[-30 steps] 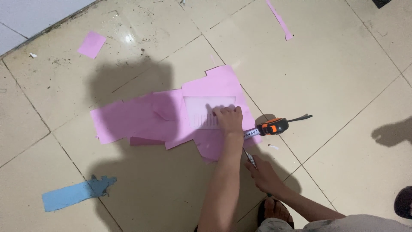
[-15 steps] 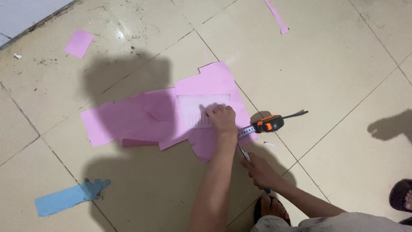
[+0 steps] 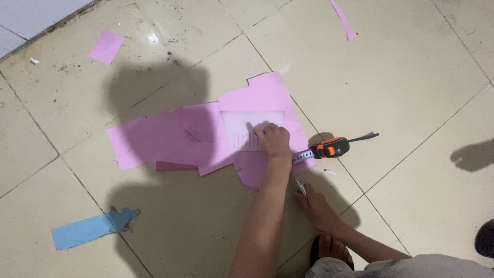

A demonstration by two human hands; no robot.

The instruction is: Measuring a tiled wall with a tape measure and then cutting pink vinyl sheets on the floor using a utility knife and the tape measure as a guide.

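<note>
While the person crouches over the tiled floor (image 3: 411,77), the left hand (image 3: 272,141) presses down on the pink paper (image 3: 206,136), fingers curled into a loose fist with the knuckles up; it seems to pin a pale, lined rectangle (image 3: 242,126) that lies on the paper, though I cannot tell whether anything sits inside the fist. The paper is a big, ragged-edged sheet of several overlapping pieces, spread flat on the floor.

Just right of that paper lies an orange and black tape measure (image 3: 332,148), its case on the floor and its blade drawn out toward the left wrist, reaching the paper's edge. Below the paper's right corner, the right hand (image 3: 316,206) rests low against the floor, fingers closed around a thin pen-like tool (image 3: 301,188) whose tip points up toward the paper. A sandalled foot (image 3: 329,247) shows just beneath that hand.

Well away from the paper, toward its lower left, a blue scrap (image 3: 90,229) lies flat. Above the paper's left end sits a small pink square (image 3: 105,47), and far above its right end a narrow pink strip (image 3: 343,19).
</note>
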